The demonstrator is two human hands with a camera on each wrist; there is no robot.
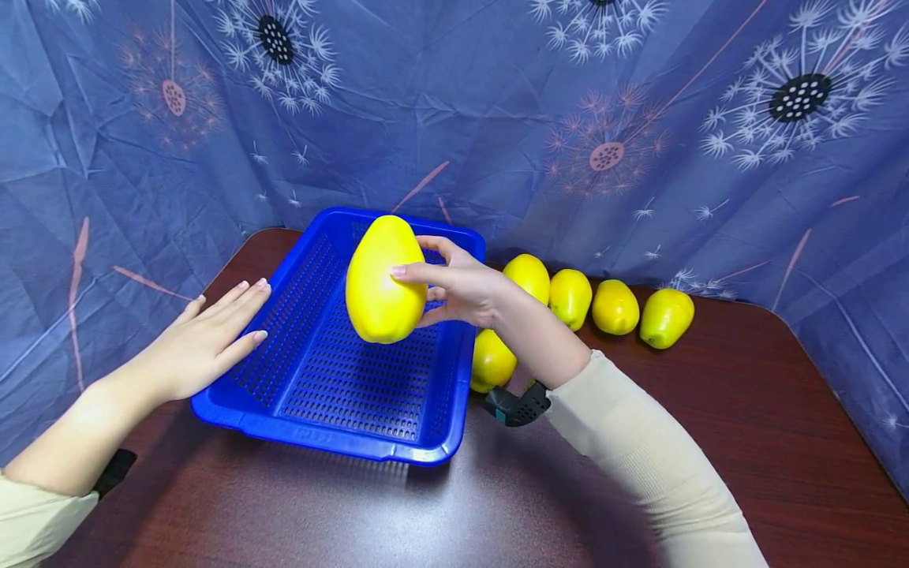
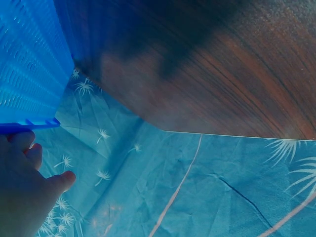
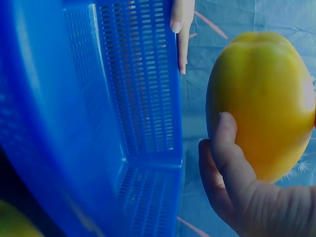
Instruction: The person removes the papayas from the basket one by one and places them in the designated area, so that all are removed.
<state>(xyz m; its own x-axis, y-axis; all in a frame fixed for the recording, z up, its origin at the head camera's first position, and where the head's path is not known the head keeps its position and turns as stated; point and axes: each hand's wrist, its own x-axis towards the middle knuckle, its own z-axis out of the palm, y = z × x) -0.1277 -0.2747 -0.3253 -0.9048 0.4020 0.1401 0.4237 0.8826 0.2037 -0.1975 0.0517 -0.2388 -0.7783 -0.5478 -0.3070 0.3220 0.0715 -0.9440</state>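
Note:
My right hand (image 1: 461, 288) grips a large, smooth yellow papaya (image 1: 383, 284), thumb across its near side and fingers behind. The fruit is held above the inside of a blue plastic basket (image 1: 327, 446) with slotted walls and floor. In the right wrist view, the papaya (image 3: 261, 103) shows a lobed end, and my right hand (image 3: 242, 197) wraps its lower part. My left hand (image 1: 206, 339) rests with straight fingers on the basket's left rim. From the left wrist, that hand (image 2: 24, 182) appears at the rim's edge.
Several more yellow papayas lie on the brown table (image 1: 746, 442) right of the basket: one (image 1: 493, 363) close against its side, others in a row towards the back, the last (image 1: 666, 318) slightly green. A blue patterned cloth (image 1: 454, 102) hangs behind the table.

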